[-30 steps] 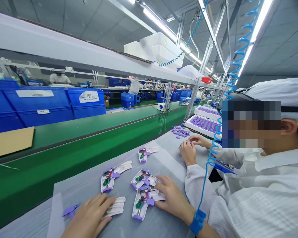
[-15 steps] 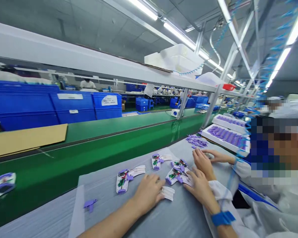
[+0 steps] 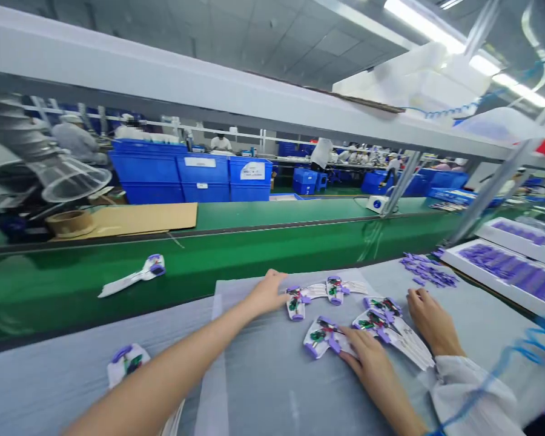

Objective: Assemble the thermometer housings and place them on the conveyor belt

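Observation:
My left hand [image 3: 269,293] is open, thumb and fingers apart, its thumb close beside a white-and-purple housing half [image 3: 296,304] with red and green wires inside. My right hand [image 3: 367,357] grips the handle of a nearer housing half [image 3: 318,338], which lies tilted on the grey sheet. Behind that stands another housing half [image 3: 335,290], its handle pointing right. More wired halves overlap just beyond my right hand, including an upper one [image 3: 384,306] and a lower one [image 3: 371,322]. Partly behind my left forearm is a further housing half [image 3: 127,363].
A co-worker's hand [image 3: 431,321] rests on the sheet at right. Beyond it are loose purple pieces [image 3: 429,270] and a white tray of purple parts [image 3: 454,251]. Another housing [image 3: 154,266] lies on the green conveyor belt [image 3: 236,254]. A metal shelf [image 3: 209,91] spans overhead.
The view has swung left. My left hand has moved away from the near housing to the farther left one, which now lies closer to the back one. My right hand is now on the near housing.

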Demonstrator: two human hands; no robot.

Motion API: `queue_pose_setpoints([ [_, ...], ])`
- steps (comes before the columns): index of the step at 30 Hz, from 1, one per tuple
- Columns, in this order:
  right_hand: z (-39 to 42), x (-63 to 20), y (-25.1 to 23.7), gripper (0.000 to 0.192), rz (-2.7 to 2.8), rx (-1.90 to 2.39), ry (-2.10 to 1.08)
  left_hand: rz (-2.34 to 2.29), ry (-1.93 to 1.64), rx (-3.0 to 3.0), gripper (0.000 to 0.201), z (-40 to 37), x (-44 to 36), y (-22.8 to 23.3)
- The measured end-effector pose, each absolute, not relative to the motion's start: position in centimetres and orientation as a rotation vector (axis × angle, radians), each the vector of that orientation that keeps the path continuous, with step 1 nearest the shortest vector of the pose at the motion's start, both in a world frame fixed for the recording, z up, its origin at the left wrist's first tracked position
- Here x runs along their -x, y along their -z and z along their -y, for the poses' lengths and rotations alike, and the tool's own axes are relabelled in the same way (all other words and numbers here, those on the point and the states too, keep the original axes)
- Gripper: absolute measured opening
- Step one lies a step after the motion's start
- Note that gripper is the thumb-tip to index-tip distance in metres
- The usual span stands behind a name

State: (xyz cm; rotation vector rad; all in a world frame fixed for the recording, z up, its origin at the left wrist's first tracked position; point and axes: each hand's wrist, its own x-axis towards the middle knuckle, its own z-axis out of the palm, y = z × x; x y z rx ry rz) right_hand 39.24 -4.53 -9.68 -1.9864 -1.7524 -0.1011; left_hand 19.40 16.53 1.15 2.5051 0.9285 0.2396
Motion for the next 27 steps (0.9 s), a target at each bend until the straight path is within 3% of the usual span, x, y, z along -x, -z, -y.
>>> queue_pose_setpoints([
  [5, 8.0, -42.2, 10.9, 0.045, 1.719, 2.022, 0.548, -1.221, -0.295, -2.439, 0.030, -21.6, -10.0, -3.5],
  [8, 6.8, -40.6, 9.7, 0.047, 1.823, 1.908, 0.661, -1.478, -0.324, -2.411, 0.028, -24.0, -3.3, -4.1],
  [14, -2.0, -29.5, 6.2, 0.036, 2.079, 1.597, 0.162, -1.924, -0.322, -2.350, 0.033, -27.4, 5.1, -3.5],
  [19, -7.1, -20.4, 5.8, 0.054, 2.114, 1.569, -0.072, -1.948, -0.220, -2.307, 0.031, -28.8, 5.9, -1.3],
  [27, -9.7, -22.3, 5.0, 0.038, 1.958, 1.737, -0.077, -1.776, -0.252, -2.280, 0.025, -26.5, 4.1, -2.6],
])
